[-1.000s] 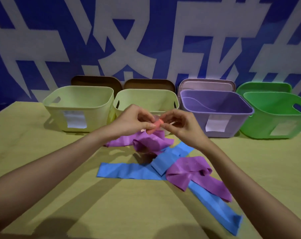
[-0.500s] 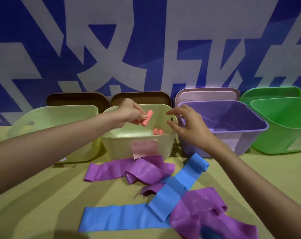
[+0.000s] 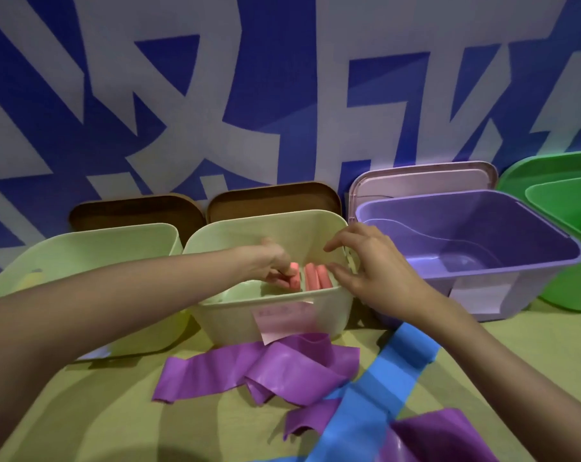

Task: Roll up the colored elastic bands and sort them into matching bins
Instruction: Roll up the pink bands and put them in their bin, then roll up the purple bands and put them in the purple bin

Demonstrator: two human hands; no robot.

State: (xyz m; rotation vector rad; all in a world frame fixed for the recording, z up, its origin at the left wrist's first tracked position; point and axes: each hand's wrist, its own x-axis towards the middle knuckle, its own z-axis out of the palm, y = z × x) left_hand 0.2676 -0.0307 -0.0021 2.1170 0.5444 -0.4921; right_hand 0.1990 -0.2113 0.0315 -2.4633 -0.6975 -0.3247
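My left hand (image 3: 273,265) reaches down inside the middle pale-yellow bin (image 3: 272,315) and pinches a rolled pink band (image 3: 294,278). Two more pink rolls (image 3: 317,276) lie beside it in that bin. My right hand (image 3: 372,265) hovers over the bin's right rim with fingers spread and nothing in it. On the table in front lie a crumpled purple band (image 3: 265,370), a flat blue band (image 3: 379,391) and another purple band (image 3: 442,438) at the bottom right.
A second pale-yellow bin (image 3: 92,251) stands left, a purple bin (image 3: 475,248) right, a green bin (image 3: 569,228) at far right. Brown, pink and green lids lean against the blue-and-white wall behind. A pink label (image 3: 282,320) hangs on the middle bin's front.
My left hand carried the pink roll from above the table over the rim and down into the middle bin. My right hand let go of it and moved to the bin's right edge.
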